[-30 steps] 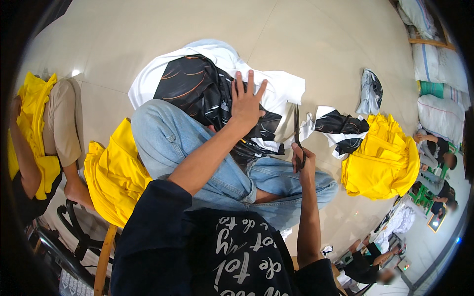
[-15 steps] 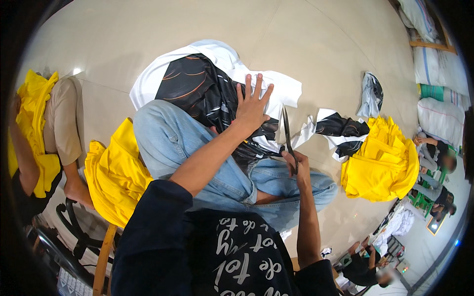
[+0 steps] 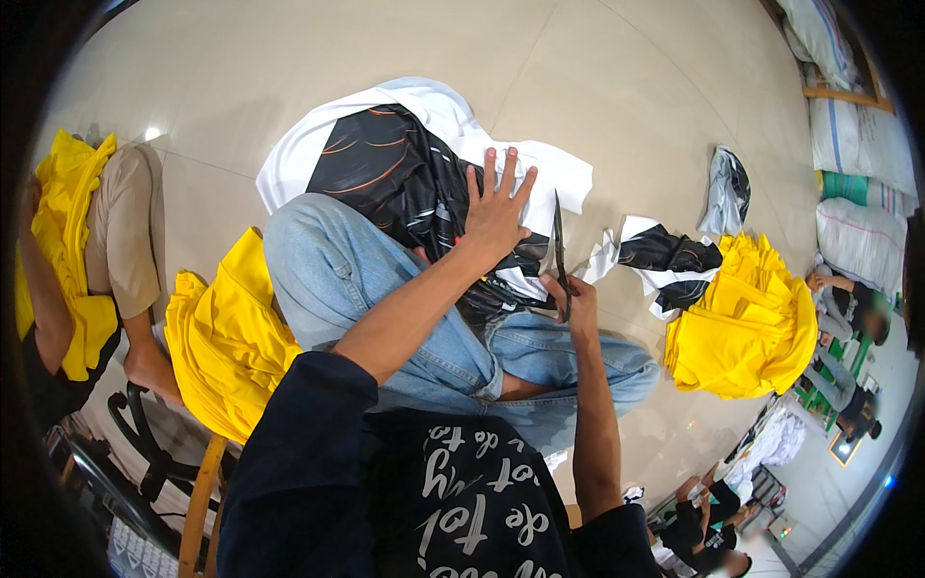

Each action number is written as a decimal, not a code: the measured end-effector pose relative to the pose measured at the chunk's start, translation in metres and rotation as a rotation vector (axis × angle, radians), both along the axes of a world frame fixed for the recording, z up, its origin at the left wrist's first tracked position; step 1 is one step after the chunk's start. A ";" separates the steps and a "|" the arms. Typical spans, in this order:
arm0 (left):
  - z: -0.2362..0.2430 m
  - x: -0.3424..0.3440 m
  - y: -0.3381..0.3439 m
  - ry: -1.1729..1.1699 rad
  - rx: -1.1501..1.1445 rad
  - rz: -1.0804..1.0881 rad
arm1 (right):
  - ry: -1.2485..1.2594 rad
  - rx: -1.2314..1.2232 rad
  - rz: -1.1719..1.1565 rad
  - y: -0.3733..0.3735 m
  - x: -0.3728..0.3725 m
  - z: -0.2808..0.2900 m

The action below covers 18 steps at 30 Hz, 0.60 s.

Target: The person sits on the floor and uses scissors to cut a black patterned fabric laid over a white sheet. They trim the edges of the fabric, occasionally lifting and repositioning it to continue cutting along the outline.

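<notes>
Black cloth with a printed pattern and white borders [image 3: 361, 159] lies spread over my crossed legs and the floor in front. My left hand [image 3: 493, 207] rests flat on it, fingers spread, near its right side. My right hand [image 3: 570, 297] is wrapped round the handles of a pair of dark scissors [image 3: 559, 236]. Their blades point away from me, just right of the cloth's white edge, and look closed or nearly so. Whether they touch the cloth I cannot tell.
Cut black-and-white scraps [image 3: 665, 255] lie to the right, beside a yellow fabric pile [image 3: 742, 328]. Another yellow pile [image 3: 226, 337] is at my left, near a seated person's leg [image 3: 125, 231]. A grey-black piece [image 3: 725, 188] lies farther off. White sacks [image 3: 858, 144] line the right.
My right hand has shifted slightly left and forward with the scissors, whose blades now look closer together and more upright. My left hand stays in place on the cloth.
</notes>
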<state>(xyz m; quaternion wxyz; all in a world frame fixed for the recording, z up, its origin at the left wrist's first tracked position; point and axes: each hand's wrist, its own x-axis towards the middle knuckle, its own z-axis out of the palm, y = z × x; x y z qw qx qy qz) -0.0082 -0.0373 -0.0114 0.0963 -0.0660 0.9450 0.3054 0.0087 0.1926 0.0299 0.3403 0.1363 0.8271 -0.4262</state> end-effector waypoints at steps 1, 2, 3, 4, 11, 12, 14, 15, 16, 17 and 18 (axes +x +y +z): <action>0.000 0.000 0.000 0.003 -0.002 0.000 | -0.003 0.017 -0.002 0.001 -0.001 0.001; 0.000 0.000 0.000 0.005 0.002 0.004 | -0.019 0.004 0.001 0.002 -0.002 0.003; 0.000 0.000 0.000 0.006 0.005 0.008 | -0.035 -0.010 0.005 0.002 -0.004 0.005; 0.000 0.000 0.000 0.007 0.008 0.011 | -0.051 -0.023 0.006 0.004 -0.006 0.007; 0.004 -0.001 -0.001 -0.029 0.011 0.016 | -0.142 -0.085 0.218 0.045 -0.044 0.012; 0.005 -0.002 -0.002 -0.038 0.009 0.015 | -0.129 -0.067 0.244 0.048 -0.050 0.012; 0.006 -0.002 -0.002 -0.045 0.010 0.014 | -0.103 -0.029 0.291 0.051 -0.059 0.013; 0.006 -0.002 -0.001 -0.042 0.011 0.014 | -0.096 -0.023 0.287 0.053 -0.063 0.010; 0.005 -0.002 -0.002 -0.040 0.010 0.016 | -0.088 -0.023 0.293 0.049 -0.065 0.009; 0.005 -0.001 -0.002 -0.037 0.011 0.017 | -0.080 -0.023 0.299 0.043 -0.067 0.011; 0.004 -0.001 -0.002 -0.033 0.013 0.019 | -0.071 -0.022 0.303 0.040 -0.067 0.011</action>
